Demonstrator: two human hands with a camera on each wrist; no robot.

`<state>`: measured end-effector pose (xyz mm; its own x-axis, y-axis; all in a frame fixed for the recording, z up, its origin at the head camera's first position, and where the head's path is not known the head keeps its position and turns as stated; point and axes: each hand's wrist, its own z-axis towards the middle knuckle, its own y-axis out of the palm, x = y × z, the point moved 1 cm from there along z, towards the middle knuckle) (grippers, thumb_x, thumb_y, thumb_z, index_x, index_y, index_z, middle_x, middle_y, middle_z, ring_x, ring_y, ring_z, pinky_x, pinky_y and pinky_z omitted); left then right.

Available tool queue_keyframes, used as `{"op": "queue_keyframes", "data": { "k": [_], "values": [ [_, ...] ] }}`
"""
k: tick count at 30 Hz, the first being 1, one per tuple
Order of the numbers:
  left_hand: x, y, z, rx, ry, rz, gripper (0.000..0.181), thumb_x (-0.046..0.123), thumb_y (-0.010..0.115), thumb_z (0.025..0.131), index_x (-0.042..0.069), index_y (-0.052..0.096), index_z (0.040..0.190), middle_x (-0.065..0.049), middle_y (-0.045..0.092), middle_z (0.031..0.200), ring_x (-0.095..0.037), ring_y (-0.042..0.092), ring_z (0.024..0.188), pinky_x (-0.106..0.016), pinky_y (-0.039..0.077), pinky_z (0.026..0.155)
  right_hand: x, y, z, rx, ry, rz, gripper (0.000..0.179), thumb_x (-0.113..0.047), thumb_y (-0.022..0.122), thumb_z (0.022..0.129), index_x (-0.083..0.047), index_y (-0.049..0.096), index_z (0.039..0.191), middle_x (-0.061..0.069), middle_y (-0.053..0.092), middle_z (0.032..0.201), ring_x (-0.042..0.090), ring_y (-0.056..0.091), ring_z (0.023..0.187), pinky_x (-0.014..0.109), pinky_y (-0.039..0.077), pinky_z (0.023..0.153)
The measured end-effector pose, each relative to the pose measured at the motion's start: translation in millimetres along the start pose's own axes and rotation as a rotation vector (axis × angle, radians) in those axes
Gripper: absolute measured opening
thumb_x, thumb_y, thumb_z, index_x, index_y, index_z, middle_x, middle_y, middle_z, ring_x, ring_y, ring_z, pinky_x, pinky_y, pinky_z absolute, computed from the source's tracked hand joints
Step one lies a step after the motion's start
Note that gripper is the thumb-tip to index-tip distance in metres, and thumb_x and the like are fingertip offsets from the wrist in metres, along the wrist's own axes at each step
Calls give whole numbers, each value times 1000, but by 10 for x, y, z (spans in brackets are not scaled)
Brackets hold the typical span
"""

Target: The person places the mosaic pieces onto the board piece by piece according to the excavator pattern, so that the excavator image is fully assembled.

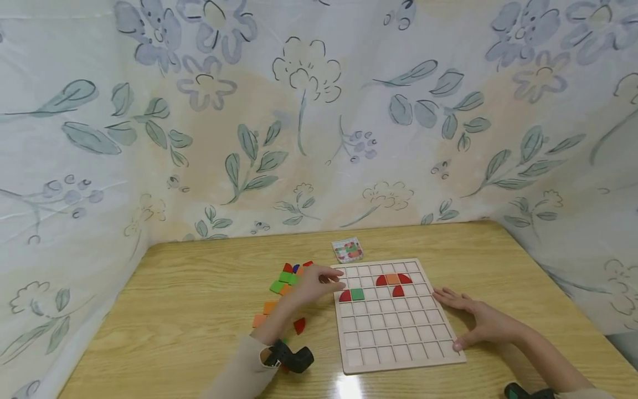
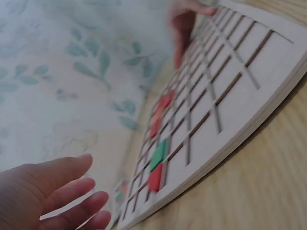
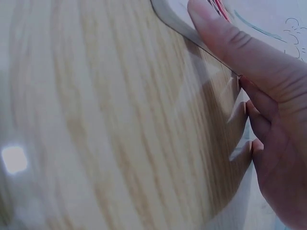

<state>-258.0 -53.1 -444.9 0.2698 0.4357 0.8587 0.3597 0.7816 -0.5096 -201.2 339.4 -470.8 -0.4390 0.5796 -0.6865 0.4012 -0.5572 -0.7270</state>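
Hands first: your left hand is released, its thumb and fingers apart with nothing between them, by the left edge of the gridded board. Your right hand is unclenched at the board's right edge, fingers spread, thumb resting on the board near its lower right corner. The board lies flat between your two hands. On it, nearest your left hand, a red quarter piece sits just beside a green square. Farther right, an orange square stands between two red pieces, with another red piece directly below it. Left of the board, partly covered by your left hand and forearm, lie loose pieces in green, orange, red and blue. A small pattern card lies beyond the board's upper left corner. All rest on a wood-grain table; floral cloth hangs behind it.
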Motion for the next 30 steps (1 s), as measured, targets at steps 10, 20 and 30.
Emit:
{"op": "queue_keyframes", "data": {
  "k": [10,20,30],
  "values": [
    [-124,-697,-510,121,-160,-155,43,27,67,84,3,62,119,-13,65,110,-19,62,94,-40,50,80,5,0,-25,22,-44,4,91,-30,80,66,-5,36,141,28,27,144,-20,9,128,-2,0,95],
    [-365,-950,-909,107,-129,12,38,19,68,83,3,63,117,-14,64,109,-20,59,89,-26,49,75,28,-2,-47,30,-27,-6,91,-30,81,66,-6,36,141,29,28,143,-22,8,127,-3,0,95],
    [-582,-947,-1255,106,-196,99,52,27,78,72,9,62,119,-7,66,110,-25,58,101,-35,46,84,60,36,-55,26,-36,7,90,-29,81,66,-8,35,142,20,27,147,-20,9,128,-2,-1,95]
  ]
}}
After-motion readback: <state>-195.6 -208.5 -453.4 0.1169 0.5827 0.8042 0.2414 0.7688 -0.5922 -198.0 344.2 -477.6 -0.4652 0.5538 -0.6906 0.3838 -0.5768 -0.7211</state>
